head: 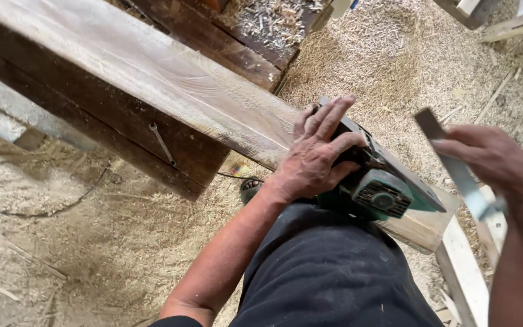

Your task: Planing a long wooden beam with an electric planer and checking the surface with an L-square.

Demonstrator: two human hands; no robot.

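- Wood shavings (394,54) blanket the workshop floor in a pale, thick layer.
- A metal spanner (162,144) rests against the side of a dark timber beam (92,115).
- A black cable (49,206) snakes across the sawdust at left.
- Another dark beam (225,48), heaped with chips, lies at the top of the view.
- Pale wooden battens (464,272) stand at lower right; more offcuts (516,24) lie at upper right.
- Dark trousers (328,278) fill the foreground.
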